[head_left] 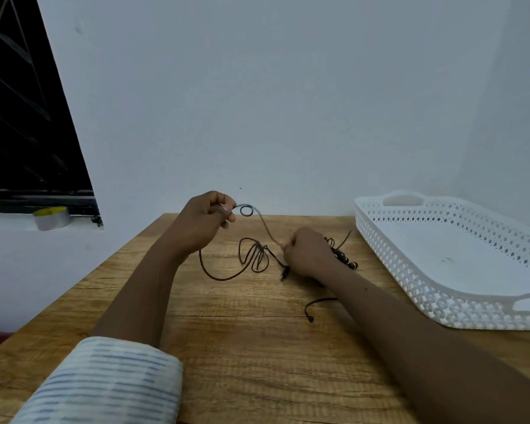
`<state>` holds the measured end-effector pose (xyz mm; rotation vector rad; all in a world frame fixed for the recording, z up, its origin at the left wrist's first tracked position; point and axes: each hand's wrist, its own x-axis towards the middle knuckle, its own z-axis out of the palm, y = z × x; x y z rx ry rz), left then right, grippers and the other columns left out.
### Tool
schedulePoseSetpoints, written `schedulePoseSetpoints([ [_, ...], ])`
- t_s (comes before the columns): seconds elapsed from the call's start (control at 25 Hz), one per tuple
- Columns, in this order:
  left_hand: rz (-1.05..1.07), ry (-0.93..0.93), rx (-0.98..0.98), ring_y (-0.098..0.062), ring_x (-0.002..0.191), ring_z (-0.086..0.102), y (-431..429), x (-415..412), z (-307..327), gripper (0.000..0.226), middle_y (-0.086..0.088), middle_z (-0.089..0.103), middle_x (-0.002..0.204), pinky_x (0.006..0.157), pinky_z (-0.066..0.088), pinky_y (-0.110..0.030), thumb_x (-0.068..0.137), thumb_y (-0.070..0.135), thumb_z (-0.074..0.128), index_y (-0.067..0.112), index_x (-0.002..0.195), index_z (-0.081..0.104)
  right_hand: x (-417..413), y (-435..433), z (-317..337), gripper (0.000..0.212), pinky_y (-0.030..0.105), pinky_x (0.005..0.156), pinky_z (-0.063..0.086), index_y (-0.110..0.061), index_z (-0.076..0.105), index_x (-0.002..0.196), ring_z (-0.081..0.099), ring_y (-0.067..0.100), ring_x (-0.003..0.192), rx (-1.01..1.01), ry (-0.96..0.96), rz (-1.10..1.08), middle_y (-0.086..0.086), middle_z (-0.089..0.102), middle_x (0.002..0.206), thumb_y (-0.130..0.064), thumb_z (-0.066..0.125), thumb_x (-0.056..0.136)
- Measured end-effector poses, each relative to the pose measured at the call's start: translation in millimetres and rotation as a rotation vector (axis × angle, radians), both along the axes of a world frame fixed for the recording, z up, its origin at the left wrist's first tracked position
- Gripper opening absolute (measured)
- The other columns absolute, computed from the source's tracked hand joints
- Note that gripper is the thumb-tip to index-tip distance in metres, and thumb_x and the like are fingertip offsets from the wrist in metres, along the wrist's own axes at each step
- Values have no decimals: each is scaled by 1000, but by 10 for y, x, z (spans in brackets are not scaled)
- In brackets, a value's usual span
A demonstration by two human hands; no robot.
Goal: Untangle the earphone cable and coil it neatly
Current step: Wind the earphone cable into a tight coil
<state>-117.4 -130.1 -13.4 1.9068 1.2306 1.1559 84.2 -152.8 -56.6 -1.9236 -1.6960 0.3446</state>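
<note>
A thin dark earphone cable (254,255) lies in loose tangled loops on the wooden table (227,332). My left hand (205,221) is raised above the table and pinches a stretch of the cable, with a small loop sticking out beside the fingertips. My right hand (306,252) rests low on the table, closed on another part of the cable. The strand between the two hands is pulled fairly straight. A bunched part with the earbuds (346,261) lies just right of my right hand. One loose end (310,318) shows from under my right forearm.
A white perforated plastic tray (410,280) stands on the table at the right, against the wall. A roll of tape (51,218) sits on the window ledge at the left. The plain wall rises right behind the table's far edge.
</note>
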Motion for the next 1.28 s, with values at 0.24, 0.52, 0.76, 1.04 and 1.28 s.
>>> schedulePoseSetpoints([
  [0.24, 73, 228, 360, -18, 137, 33, -119, 315, -90, 47, 2, 47, 143, 114, 24, -44, 97, 12, 46, 26, 142, 44, -39, -241, 252, 12, 24, 63, 51, -13, 64, 89, 61, 14, 70, 200, 609, 108, 2, 66, 79, -16, 56, 97],
  [0.52, -305, 176, 217, -6, 55, 54, -47, 365, -281, 39, 5, 58, 61, 59, 43, -32, 105, 33, 38, 16, 79, 61, 50, -493, 521, 27, 12, 45, 38, -7, 63, 90, 45, 3, 53, -349, 1151, 281, -3, 53, 66, -12, 41, 103],
  [0.76, -348, 70, 204, -12, 52, 37, -144, 494, -279, 44, 2, 43, 58, 55, 31, -30, 99, 46, 33, 23, 67, 52, -53, -527, 658, 29, 14, 45, 36, -16, 53, 77, 42, 3, 48, -200, 1767, 734, -6, 49, 60, -30, 44, 100],
  [1.04, -372, 463, 178, 2, 51, 45, -286, 589, -253, 31, 11, 47, 61, 51, 30, -14, 104, 30, 41, 17, 87, 64, 107, -334, 404, 27, 30, 118, 24, -14, 61, 89, 63, -4, 85, 675, 174, 252, -6, 70, 89, -13, 38, 103],
  [1.28, -264, 301, 293, -13, 55, 42, -134, 405, -188, 29, -3, 51, 63, 51, 30, -23, 101, 32, 47, 19, 84, 66, 185, -351, 343, 36, 43, 90, 49, -29, 46, 69, 54, 15, 59, 340, -78, 362, -1, 56, 64, -21, 39, 103],
])
